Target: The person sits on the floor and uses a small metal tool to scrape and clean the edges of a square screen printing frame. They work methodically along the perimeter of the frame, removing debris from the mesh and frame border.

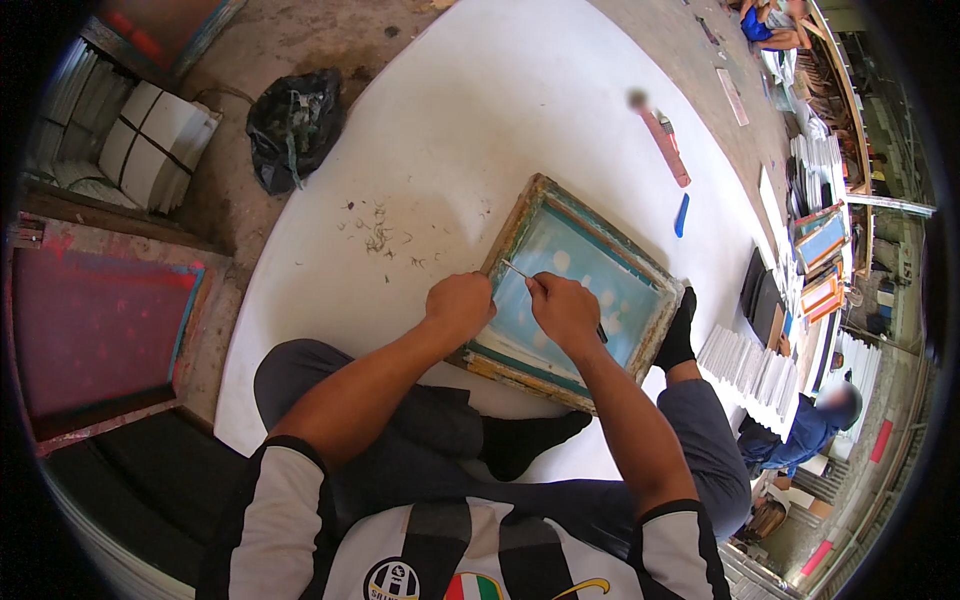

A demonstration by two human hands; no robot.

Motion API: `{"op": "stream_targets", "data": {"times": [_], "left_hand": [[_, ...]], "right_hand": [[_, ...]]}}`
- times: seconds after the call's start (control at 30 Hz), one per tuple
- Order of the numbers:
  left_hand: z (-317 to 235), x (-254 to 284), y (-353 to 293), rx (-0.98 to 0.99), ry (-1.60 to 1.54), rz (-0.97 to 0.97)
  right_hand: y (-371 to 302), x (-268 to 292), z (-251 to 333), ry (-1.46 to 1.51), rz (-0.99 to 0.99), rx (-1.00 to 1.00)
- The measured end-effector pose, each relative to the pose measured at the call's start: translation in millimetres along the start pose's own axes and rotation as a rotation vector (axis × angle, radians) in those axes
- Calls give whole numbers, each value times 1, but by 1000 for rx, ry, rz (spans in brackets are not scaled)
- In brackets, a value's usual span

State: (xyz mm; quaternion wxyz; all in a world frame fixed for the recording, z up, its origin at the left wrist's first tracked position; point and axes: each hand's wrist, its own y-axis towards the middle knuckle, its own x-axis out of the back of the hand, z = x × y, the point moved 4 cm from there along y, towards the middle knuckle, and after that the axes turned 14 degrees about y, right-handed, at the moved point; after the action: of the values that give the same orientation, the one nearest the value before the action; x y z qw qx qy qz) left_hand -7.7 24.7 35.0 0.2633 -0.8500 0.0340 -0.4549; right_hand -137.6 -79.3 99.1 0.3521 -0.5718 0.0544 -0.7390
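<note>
A wooden-framed printing screen with pale blue mesh lies on the white sheet in front of my crossed legs. My left hand is closed in a fist on the frame's near-left edge. My right hand hovers over the mesh, pinching a thin strip that stretches toward the frame's left rail. A dark tool tip shows just past the right hand; whether that hand holds it I cannot tell.
Small scraps litter the sheet left of the frame. A red bar and a blue piece lie beyond it. A black bag sits at the sheet's far-left edge, a red screen at left, white stacks and another seated person at right.
</note>
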Motion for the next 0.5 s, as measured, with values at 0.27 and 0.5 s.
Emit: {"op": "stream_targets", "data": {"times": [0.27, 0.5], "left_hand": [[0, 1, 0, -8, -14, -1], [6, 0, 0, -12, -8, 1]], "right_hand": [[25, -59, -73, 634, 142, -34], [14, -43, -52, 387, -93, 85]]}}
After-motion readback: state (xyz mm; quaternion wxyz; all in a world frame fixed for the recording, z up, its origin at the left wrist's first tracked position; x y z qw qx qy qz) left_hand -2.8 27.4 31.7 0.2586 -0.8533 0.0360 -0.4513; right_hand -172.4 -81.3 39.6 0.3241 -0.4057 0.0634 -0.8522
